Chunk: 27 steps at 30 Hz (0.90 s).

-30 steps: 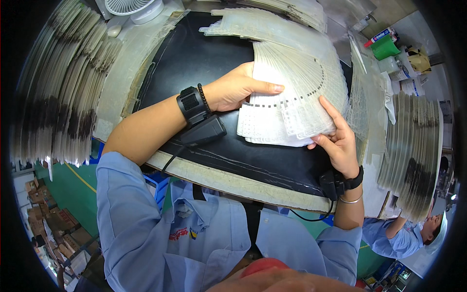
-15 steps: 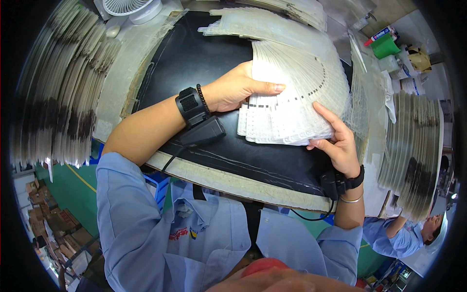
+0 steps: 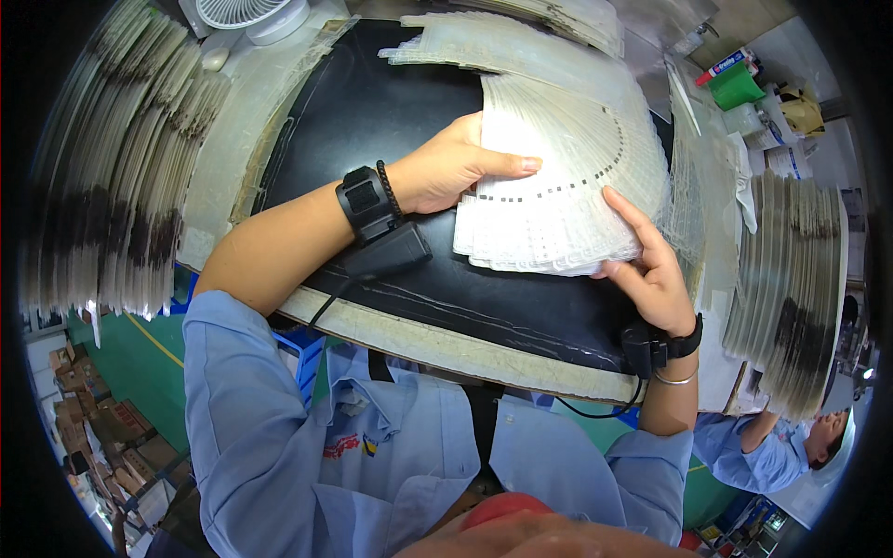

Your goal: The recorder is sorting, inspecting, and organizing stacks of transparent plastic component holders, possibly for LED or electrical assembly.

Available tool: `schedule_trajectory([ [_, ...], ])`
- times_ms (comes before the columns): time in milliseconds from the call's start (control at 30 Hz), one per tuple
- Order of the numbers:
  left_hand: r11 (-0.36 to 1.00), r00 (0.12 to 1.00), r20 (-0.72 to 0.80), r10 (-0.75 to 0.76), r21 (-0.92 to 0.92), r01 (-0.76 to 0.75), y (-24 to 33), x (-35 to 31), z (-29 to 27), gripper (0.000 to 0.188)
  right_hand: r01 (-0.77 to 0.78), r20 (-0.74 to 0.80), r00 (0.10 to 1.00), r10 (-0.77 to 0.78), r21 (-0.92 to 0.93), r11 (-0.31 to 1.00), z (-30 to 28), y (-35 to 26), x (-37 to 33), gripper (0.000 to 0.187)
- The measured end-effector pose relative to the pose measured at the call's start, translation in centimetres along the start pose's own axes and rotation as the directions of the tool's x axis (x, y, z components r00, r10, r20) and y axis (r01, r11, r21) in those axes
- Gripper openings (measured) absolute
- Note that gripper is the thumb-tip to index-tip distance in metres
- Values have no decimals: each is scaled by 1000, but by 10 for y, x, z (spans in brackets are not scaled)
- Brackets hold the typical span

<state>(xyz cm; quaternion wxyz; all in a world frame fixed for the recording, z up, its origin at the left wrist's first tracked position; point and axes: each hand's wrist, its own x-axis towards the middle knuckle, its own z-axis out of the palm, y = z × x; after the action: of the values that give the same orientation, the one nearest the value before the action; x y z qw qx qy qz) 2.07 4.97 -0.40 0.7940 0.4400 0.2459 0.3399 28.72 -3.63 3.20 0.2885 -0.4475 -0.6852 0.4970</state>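
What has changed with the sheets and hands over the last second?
The translucent sheets now fan more evenly at their near ends, where a clump overlapped unevenly earlier. The right hand has shifted slightly right. Nothing was visibly grasped or released: the left hand still holds the sheets, thumb on top.

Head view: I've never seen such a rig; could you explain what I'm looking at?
There is no machine here, only a person's two bare hands. A wide fisheye camera on the person's head looks down, so straight edges bend toward the rim. The left hand holds a fan of thin whitish sheets, thumb on top; the right hand touches its right side with thumb and index finger. Beneath is a black mat, with more clear sheets beyond. A thick stack stands at far left, another at far right.
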Motion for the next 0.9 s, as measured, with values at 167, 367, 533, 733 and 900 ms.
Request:
schedule_trajectory([
  [167, 999, 999, -29, 33, 8, -33, 2, 0, 6, 46, 28, -86, 996, -10, 210, 977, 15, 1, 2, 67],
  [367, 999, 998, -61, 31, 38, -29, 2, -2, 8, 44, -34, -77, 995, 58, 279, 960, 10, 2, 2, 65],
  [533, 999, 999, -48, -1, 41, 3, 3, 0, 4, 43, -31, -90, 994, 60, 292, 956, 8, 3, 0, 64],
  [733, 999, 1000, -18, -11, 32, 12, 1, -1, 4, 42, 31, -129, 992, -7, 185, 982, 16, -3, 3, 69],
  [900, 995, 996, -63, 57, 88, -51, 0, -1, 7, 43, -9, -94, 995, 30, 217, 976, 7, 2, 2, 71],
])
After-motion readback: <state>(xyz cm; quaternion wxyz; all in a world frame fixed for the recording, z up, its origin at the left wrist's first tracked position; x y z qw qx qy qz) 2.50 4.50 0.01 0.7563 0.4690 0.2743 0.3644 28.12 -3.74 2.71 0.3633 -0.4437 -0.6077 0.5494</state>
